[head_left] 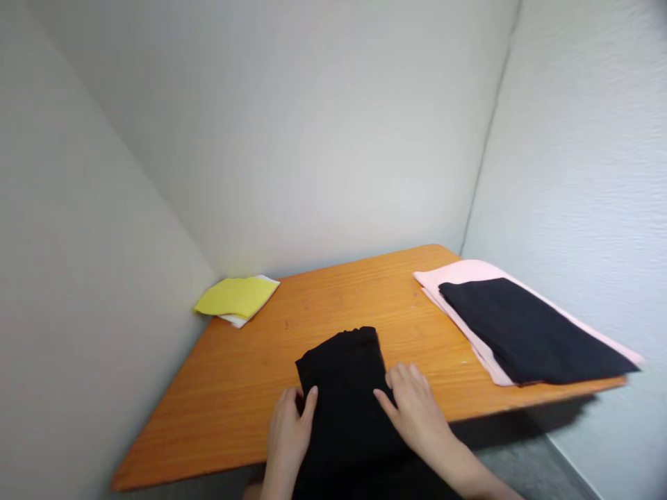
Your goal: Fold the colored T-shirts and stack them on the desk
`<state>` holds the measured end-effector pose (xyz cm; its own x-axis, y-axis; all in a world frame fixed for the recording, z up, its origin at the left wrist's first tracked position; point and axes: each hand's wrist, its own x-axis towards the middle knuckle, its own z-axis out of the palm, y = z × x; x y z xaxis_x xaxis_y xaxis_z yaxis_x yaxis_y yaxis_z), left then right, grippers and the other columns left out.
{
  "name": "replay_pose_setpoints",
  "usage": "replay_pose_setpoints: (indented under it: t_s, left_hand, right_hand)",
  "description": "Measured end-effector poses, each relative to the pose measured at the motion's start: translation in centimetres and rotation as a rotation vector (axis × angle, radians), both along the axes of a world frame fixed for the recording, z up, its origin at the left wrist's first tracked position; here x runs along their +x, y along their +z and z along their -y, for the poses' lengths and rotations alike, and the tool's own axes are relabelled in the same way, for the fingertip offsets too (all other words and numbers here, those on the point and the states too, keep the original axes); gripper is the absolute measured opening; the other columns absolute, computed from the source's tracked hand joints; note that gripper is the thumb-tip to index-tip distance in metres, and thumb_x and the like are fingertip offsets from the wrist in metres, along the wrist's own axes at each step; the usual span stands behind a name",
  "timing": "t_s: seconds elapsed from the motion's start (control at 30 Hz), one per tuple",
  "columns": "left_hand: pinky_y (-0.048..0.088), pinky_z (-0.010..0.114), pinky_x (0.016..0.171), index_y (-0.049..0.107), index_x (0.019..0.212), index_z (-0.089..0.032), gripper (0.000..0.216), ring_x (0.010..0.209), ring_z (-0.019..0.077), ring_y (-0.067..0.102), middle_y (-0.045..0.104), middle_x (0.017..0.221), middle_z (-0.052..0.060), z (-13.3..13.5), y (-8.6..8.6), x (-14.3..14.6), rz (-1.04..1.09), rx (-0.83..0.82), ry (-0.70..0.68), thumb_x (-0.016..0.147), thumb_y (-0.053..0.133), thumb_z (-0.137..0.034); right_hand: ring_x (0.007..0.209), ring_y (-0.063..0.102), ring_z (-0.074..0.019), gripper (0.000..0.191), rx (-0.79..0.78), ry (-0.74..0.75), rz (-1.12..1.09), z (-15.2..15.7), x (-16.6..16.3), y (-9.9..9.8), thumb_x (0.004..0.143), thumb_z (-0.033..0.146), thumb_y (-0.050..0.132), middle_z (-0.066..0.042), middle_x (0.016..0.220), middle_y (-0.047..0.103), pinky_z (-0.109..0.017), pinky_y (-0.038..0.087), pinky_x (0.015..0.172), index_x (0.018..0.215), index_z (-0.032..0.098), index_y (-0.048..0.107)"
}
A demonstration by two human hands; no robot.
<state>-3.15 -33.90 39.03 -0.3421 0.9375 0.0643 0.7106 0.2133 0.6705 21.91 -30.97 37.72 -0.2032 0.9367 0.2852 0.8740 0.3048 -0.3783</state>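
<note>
A folded black cloth [347,396] lies at the near edge of an orange wooden table [333,305] and hangs over that edge. My left hand [289,434] rests on the cloth's left side, thumb on top and fingers curled round its edge. My right hand [414,406] lies on the cloth's right edge, fingers bent and pressed down on the fabric and the table beside it.
A stack of pink cloths [469,274] with a black cloth [526,333] on top lies at the table's right end. A yellow cloth [237,295] over a white one sits at the far left corner. Grey walls close in on three sides.
</note>
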Motion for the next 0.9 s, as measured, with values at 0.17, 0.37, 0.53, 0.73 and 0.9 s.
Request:
replay_pose_setpoints:
  t_s: [0.17, 0.37, 0.53, 0.73, 0.9]
  left_hand:
    - [0.047, 0.028, 0.067, 0.048, 0.08, -0.023, 0.048, 0.074, 0.0199, 0.057, 0.057, 0.078, 0.001, -3.0, 1.7, 4.1, 0.464, 0.038, -0.144, 0.077, 0.056, -0.07]
    - [0.043, 0.022, 0.072, 0.047, 0.082, -0.022, 0.03, 0.078, 0.0139, 0.049, 0.048, 0.084, -0.001, -7.8, 9.8, 15.7, 0.56, 0.25, -0.493, 0.082, 0.062, -0.048]
    - [0.038, 0.02, 0.063, 0.044, 0.088, -0.023, 0.024, 0.066, 0.009, 0.044, 0.044, 0.08, -0.003, -11.6, 12.2, 25.7, 0.825, 0.234, -0.779, 0.086, 0.059, -0.042]
    - [0.047, 0.025, 0.066, 0.041, 0.11, -0.02, 0.029, 0.067, 0.0109, 0.054, 0.053, 0.077, -0.002, -13.2, 5.2, 30.1, 0.897, -0.135, -0.897, 0.086, 0.056, -0.027]
    - [0.051, 0.036, 0.093, 0.046, 0.117, -0.02, 0.028, 0.112, 0.0202, 0.059, 0.053, 0.125, 0.017, -13.4, 1.5, 23.4, 0.512, -0.018, -0.818, 0.09, 0.053, -0.024]
  right_hand:
    - [0.065, 0.046, -0.0153, 0.019, -0.172, 0.094, -0.432, -2.2, 4.0, 1.7, 0.091, 0.03, 0.046, 0.001, 0.074, 0.048, -0.027, 0.035, 0.059, 0.077, 0.022, 0.036]
    - [0.063, 0.045, -0.0119, 0.026, 0.038, -0.07, -0.649, -4.5, 15.6, 8.8, 0.083, 0.04, 0.059, 0.003, 0.074, 0.045, -0.023, 0.037, 0.058, 0.081, 0.022, 0.04]
    - [0.068, 0.059, -0.016, 0.043, 0.134, -0.265, -0.76, -6.3, 27.0, 12.1, 0.072, 0.051, 0.072, -0.002, 0.084, 0.058, -0.025, 0.047, 0.059, 0.094, 0.023, 0.049]
    - [0.091, 0.065, -0.0317, 0.059, -0.195, -0.281, -0.486, -10.3, 36.0, 5.0, 0.063, 0.066, 0.066, -0.015, 0.098, 0.067, -0.045, 0.052, 0.081, 0.099, 0.02, 0.057]
    - [0.134, 0.034, -0.0439, 0.076, -0.014, -0.468, 0.001, -10.7, 34.8, 0.4, 0.074, 0.073, 0.042, -0.021, 0.135, 0.052, -0.061, 0.025, 0.108, 0.125, 0.018, 0.059]
